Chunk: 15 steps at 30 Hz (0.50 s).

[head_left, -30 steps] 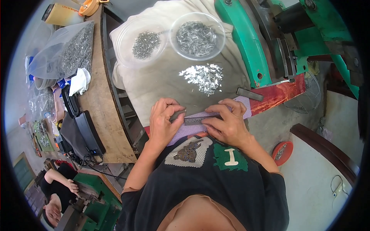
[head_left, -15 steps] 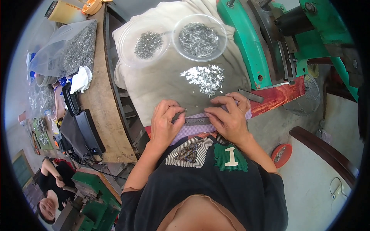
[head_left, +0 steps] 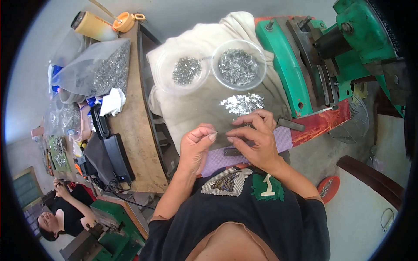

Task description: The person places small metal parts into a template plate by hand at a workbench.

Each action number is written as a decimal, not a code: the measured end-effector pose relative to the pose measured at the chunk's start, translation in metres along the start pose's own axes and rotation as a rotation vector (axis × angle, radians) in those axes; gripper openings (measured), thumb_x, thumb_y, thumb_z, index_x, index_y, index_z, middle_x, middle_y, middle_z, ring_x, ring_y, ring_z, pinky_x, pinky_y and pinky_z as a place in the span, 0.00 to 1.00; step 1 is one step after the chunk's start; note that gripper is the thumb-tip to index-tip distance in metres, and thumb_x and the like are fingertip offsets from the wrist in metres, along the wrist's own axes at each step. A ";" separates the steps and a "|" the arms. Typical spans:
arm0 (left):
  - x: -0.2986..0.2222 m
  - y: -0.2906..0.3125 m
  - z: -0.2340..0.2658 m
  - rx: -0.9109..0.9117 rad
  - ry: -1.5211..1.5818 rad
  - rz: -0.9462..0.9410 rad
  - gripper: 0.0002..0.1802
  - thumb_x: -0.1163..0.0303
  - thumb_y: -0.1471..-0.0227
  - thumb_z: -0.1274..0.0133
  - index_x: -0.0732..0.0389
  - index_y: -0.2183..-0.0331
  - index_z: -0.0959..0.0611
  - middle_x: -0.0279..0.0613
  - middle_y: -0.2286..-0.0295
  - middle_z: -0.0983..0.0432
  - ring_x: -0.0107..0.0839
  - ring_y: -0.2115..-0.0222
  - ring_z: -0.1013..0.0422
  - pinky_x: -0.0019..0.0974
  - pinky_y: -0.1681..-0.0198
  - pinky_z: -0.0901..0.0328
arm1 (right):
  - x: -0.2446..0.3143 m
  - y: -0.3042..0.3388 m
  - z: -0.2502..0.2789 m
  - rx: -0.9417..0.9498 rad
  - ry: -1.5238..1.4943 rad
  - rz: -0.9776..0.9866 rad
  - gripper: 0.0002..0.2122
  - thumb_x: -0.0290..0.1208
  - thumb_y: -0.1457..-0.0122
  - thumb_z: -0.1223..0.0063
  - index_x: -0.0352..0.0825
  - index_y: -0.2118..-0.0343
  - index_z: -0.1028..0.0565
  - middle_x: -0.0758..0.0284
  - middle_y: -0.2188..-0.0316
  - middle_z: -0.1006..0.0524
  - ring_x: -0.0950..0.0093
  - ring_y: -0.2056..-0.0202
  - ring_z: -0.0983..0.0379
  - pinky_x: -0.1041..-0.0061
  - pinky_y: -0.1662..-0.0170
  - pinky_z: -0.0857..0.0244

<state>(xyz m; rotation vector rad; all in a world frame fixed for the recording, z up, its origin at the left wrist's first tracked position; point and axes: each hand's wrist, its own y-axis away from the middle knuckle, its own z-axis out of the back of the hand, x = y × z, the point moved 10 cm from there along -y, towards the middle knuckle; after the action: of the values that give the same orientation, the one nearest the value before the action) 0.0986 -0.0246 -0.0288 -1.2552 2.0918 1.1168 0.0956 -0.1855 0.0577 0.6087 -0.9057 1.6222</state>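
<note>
My left hand (head_left: 197,145) is closed in a pinch, with a tiny, pale sliver of metal (head_left: 215,133) at its thumb and fingertip. Facing it across a small gap, my right hand (head_left: 257,141) has its thumb and forefinger tips close together; whether something tiny sits between them cannot be made out. Below the hands, a dark metal bar (head_left: 231,152) lies on a purple checked cloth (head_left: 285,138), partly hidden by my right hand. Just beyond my right fingers is a pile of small, flat shiny metal pieces (head_left: 242,103) on a grey-brown cloth (head_left: 209,104).
Two clear plastic tubs (head_left: 163,65) (head_left: 239,88) with small metal parts stand behind the pile. A green machine (head_left: 285,74) borders the right side, with a loose metal bar (head_left: 291,125) near it. A wooden bench (head_left: 141,143) is at left; a co-worker (head_left: 72,209) sits beyond.
My hands have lifted from the metal bar and come closer together above it. The whole view has shifted, moving the scene right and down. The co-worker's arms have moved.
</note>
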 end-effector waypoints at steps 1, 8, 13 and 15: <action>0.007 -0.001 0.001 0.048 0.121 0.057 0.04 0.76 0.48 0.40 0.65 0.67 0.18 0.34 0.65 0.28 0.21 0.69 0.34 0.28 0.63 0.38 | 0.001 -0.002 -0.001 -0.005 -0.010 -0.003 0.06 0.31 0.54 0.33 0.45 0.71 0.16 0.77 0.60 0.24 0.67 0.51 0.38 0.64 0.47 0.51; 0.022 0.001 -0.008 0.099 0.585 0.260 0.07 0.70 0.46 0.40 0.60 0.65 0.19 0.35 0.64 0.29 0.22 0.70 0.36 0.29 0.65 0.38 | -0.008 -0.001 0.006 -0.023 0.011 -0.034 0.06 0.31 0.54 0.33 0.46 0.71 0.16 0.79 0.60 0.24 0.68 0.51 0.38 0.64 0.48 0.52; 0.021 0.002 -0.021 0.155 0.744 0.332 0.07 0.69 0.44 0.41 0.62 0.65 0.16 0.32 0.64 0.32 0.19 0.71 0.38 0.25 0.66 0.39 | -0.012 0.004 0.012 -0.062 0.029 -0.043 0.06 0.31 0.54 0.33 0.45 0.71 0.16 0.79 0.61 0.24 0.68 0.51 0.38 0.64 0.49 0.51; 0.021 0.001 -0.023 0.152 0.809 0.352 0.07 0.70 0.44 0.42 0.62 0.65 0.16 0.32 0.64 0.32 0.20 0.71 0.38 0.24 0.66 0.39 | -0.017 0.004 0.012 -0.066 0.032 -0.057 0.06 0.31 0.53 0.33 0.45 0.71 0.16 0.78 0.61 0.24 0.68 0.51 0.38 0.64 0.49 0.50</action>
<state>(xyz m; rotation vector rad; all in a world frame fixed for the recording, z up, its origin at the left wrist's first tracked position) 0.0878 -0.0537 -0.0301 -1.4497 3.0171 0.5830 0.0947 -0.2053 0.0504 0.5567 -0.9073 1.5413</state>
